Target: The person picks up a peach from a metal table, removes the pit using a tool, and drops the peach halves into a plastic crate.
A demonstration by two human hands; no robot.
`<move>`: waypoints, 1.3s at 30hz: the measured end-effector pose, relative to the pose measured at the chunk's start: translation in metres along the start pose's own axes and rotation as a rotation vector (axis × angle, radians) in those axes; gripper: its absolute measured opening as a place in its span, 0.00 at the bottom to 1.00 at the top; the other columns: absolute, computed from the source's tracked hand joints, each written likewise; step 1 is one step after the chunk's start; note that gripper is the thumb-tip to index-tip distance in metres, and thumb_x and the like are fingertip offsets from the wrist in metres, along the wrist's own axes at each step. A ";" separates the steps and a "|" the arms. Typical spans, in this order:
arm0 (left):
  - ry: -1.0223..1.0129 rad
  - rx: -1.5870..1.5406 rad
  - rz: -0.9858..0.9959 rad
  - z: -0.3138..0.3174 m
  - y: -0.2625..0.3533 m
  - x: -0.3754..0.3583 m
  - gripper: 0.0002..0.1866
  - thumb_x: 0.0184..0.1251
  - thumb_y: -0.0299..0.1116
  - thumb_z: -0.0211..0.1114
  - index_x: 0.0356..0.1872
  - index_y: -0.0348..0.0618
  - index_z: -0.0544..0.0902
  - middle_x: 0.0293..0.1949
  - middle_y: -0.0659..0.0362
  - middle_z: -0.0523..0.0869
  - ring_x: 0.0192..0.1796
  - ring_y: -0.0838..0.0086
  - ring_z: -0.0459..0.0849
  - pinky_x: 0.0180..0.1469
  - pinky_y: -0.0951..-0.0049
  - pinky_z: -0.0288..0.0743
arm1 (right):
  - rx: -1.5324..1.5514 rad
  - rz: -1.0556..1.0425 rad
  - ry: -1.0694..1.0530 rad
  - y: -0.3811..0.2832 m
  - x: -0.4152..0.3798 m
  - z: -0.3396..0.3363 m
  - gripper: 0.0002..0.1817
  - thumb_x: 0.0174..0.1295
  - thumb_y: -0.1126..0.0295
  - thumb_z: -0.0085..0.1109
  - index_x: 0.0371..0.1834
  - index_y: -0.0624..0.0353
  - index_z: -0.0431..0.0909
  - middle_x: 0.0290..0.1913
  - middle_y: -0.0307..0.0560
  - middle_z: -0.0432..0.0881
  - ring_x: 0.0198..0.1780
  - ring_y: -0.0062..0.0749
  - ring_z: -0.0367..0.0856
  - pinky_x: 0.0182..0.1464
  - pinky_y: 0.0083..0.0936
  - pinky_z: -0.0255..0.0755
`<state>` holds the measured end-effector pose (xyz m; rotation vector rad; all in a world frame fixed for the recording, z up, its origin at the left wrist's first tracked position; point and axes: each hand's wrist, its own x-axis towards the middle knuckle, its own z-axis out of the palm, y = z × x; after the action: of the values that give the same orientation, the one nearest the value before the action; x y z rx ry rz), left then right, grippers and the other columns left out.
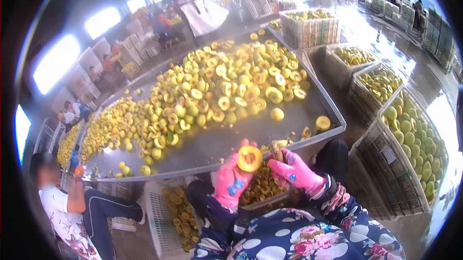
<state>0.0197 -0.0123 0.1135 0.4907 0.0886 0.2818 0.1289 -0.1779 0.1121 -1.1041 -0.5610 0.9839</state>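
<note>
My left hand (pixel 232 179), in a pink glove, is closed around a halved yellow peach (pixel 250 158), its cut face with a brown centre turned up towards me. Close to its right, my right hand (pixel 295 171), gloved in pink too, grips a short tool with a brownish handle (pixel 276 152); its working end is too small to make out. Below both hands stands a crate of brownish peach pieces or pits (pixel 264 183). In front, a metal table (pixel 207 150) bears a large heap of halved peaches (pixel 231 84).
Plastic crates of peaches (pixel 417 139) line my right side. A white crate of peach halves (pixel 156 212) stands at my left knee. A seated person (pixel 62 202) works at the left, and another in an apron (pixel 200 11) stands beyond the table. The table has a raised rim (pixel 333 130).
</note>
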 end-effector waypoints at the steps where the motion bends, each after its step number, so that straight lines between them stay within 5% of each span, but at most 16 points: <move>1: -0.015 -0.033 -0.012 -0.002 -0.005 -0.001 0.25 0.70 0.29 0.48 0.66 0.32 0.60 0.64 0.42 0.66 0.66 0.56 0.66 0.69 0.55 0.59 | 0.022 0.000 -0.013 -0.004 -0.001 0.003 0.17 0.65 0.64 0.56 0.53 0.60 0.68 0.26 0.37 0.75 0.17 0.16 0.71 0.18 0.13 0.67; 5: 0.054 0.099 -0.036 -0.009 -0.021 -0.006 0.23 0.75 0.35 0.44 0.67 0.36 0.60 0.65 0.45 0.65 0.67 0.56 0.65 0.69 0.53 0.58 | -0.061 -0.047 0.006 0.010 0.003 0.008 0.21 0.63 0.59 0.59 0.51 0.61 0.68 0.25 0.36 0.73 0.16 0.16 0.69 0.17 0.13 0.64; 7: 0.078 0.085 -0.075 -0.025 -0.025 -0.007 0.22 0.76 0.41 0.45 0.64 0.40 0.65 0.60 0.48 0.72 0.61 0.58 0.72 0.64 0.54 0.64 | -0.151 0.034 0.040 0.013 0.006 0.010 0.21 0.63 0.57 0.60 0.49 0.62 0.69 0.25 0.36 0.74 0.16 0.15 0.69 0.17 0.13 0.63; 15: 0.096 -0.364 -0.247 -0.068 0.002 0.005 0.29 0.67 0.53 0.52 0.56 0.36 0.72 0.52 0.46 0.76 0.54 0.56 0.75 0.57 0.58 0.71 | -0.003 0.109 -0.005 0.016 0.019 0.017 0.15 0.65 0.59 0.56 0.43 0.59 0.69 0.24 0.38 0.75 0.15 0.17 0.70 0.17 0.14 0.64; 18: 0.372 -0.511 -0.064 -0.034 0.011 0.014 0.26 0.68 0.47 0.54 0.56 0.33 0.70 0.51 0.49 0.77 0.55 0.55 0.74 0.59 0.53 0.69 | -0.026 0.177 0.023 0.018 0.020 0.005 0.14 0.66 0.59 0.54 0.41 0.59 0.68 0.23 0.39 0.75 0.15 0.18 0.71 0.17 0.16 0.65; 23: 0.165 -0.355 -0.021 -0.036 0.023 0.015 0.31 0.71 0.48 0.48 0.63 0.29 0.64 0.62 0.42 0.70 0.62 0.51 0.69 0.65 0.50 0.61 | 0.042 0.278 0.052 0.021 0.025 0.001 0.14 0.68 0.63 0.49 0.48 0.63 0.70 0.21 0.40 0.75 0.14 0.20 0.71 0.17 0.16 0.68; 26: 0.225 -0.288 0.010 -0.033 0.025 0.013 0.30 0.71 0.47 0.47 0.63 0.29 0.65 0.63 0.43 0.69 0.63 0.51 0.69 0.66 0.51 0.60 | 0.053 0.353 0.059 0.022 0.029 0.002 0.14 0.69 0.64 0.47 0.48 0.64 0.70 0.20 0.40 0.74 0.14 0.20 0.70 0.17 0.16 0.68; 39: 0.290 -0.095 0.015 -0.052 0.004 0.010 0.24 0.74 0.44 0.46 0.60 0.33 0.68 0.56 0.45 0.75 0.56 0.57 0.75 0.58 0.56 0.71 | -0.218 0.456 -0.103 0.020 0.027 0.015 0.13 0.68 0.64 0.52 0.47 0.61 0.69 0.26 0.37 0.77 0.21 0.16 0.74 0.24 0.13 0.68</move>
<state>0.0201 0.0171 0.0693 0.3542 0.3519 0.3690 0.1225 -0.1449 0.0973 -1.4181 -0.5180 1.4045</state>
